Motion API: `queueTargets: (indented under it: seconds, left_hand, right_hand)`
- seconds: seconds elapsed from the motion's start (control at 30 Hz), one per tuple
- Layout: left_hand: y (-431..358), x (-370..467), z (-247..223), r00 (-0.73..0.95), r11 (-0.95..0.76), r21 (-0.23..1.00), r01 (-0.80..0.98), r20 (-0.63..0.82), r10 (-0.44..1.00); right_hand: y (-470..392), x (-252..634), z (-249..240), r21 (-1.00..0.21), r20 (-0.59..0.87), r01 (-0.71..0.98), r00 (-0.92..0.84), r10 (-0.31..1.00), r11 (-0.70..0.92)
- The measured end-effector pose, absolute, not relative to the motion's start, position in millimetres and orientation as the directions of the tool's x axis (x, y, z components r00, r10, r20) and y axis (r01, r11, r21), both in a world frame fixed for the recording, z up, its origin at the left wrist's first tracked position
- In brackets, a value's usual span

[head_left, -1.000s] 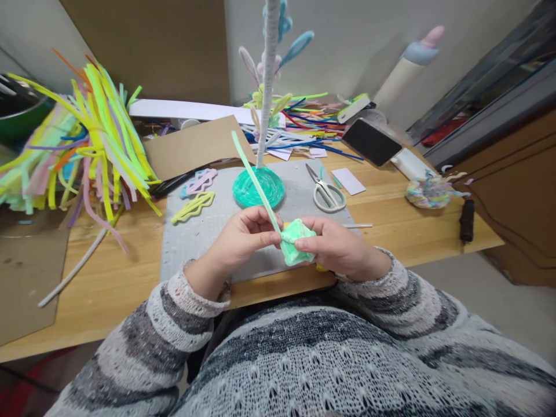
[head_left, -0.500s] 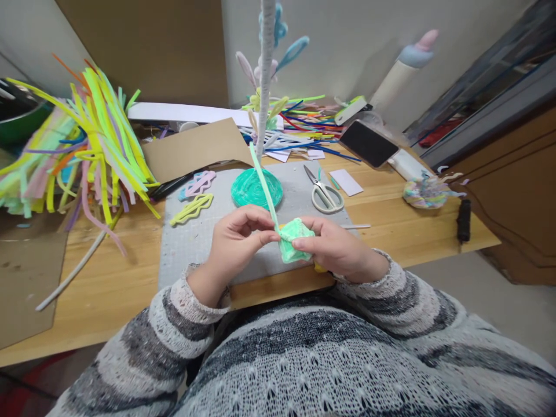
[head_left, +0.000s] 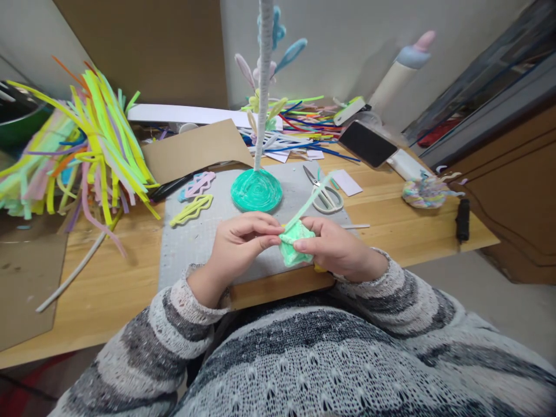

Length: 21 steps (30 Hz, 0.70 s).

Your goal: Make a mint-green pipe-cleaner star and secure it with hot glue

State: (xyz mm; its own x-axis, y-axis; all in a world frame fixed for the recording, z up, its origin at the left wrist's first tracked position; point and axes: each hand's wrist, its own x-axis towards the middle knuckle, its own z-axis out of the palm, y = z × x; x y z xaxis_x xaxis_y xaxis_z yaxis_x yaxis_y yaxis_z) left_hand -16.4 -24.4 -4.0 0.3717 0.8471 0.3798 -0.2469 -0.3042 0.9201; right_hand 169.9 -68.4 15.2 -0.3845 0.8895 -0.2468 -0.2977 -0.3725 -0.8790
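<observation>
Between my hands is a mint-green fuzzy piece [head_left: 296, 249] made of pipe cleaner, roughly square, with a bit of yellow behind it. My right hand [head_left: 336, 246] grips its right side, thumb on top. At its left edge my left hand [head_left: 247, 240] pinches the pipe cleaner. A loose light-green pipe cleaner end [head_left: 309, 202] sticks up from the piece to the upper right, passing in front of the scissors [head_left: 326, 197]. Beyond the hands, a green round base [head_left: 256, 194] carries a white-wrapped upright stem [head_left: 263, 87] with pastel loops behind it.
A grey cutting mat [head_left: 195, 249] lies under the hands. Yellow zigzag shapes [head_left: 191, 210] rest at its left. A large bundle of pipe cleaners [head_left: 99, 139] fills the left. At right are a phone [head_left: 368, 143], a pastel fuzzy ring [head_left: 423, 192] and a black-handled tool [head_left: 463, 220].
The loose pipe cleaner end has swung from pointing up-left to pointing up-right across the green piece. Both hands stay in nearly the same place.
</observation>
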Motion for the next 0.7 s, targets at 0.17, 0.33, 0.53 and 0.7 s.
queueTargets:
  seconds: [0.17, 0.33, 0.53, 0.7]
  left_hand:
    - [-24.0, -16.9, -3.0, 0.432, -0.283, 0.916, -0.286, 0.387, 0.815]
    - [-23.1, -16.4, -4.3, 0.45, -0.264, 0.913, -0.309, 0.385, 0.806]
    - [-22.4, -15.2, -2.0, 0.473, -0.21, 0.918, -0.337, 0.357, 0.805]
    - [-21.3, -16.1, 0.1, 0.513, -0.222, 0.923, -0.315, 0.362, 0.778]
  right_hand:
    - [-68.6, 171.0, 17.1, -0.86, -0.264, -0.327, -0.372, 0.89, -0.392]
    - [-67.8, 171.5, 15.8, -0.853, -0.257, -0.339, -0.387, 0.885, -0.396]
    - [-68.1, 171.5, 13.0, -0.849, -0.264, -0.32, -0.433, 0.862, -0.421]
    - [-66.7, 170.0, 12.6, -0.855, -0.243, -0.313, -0.463, 0.852, -0.414]
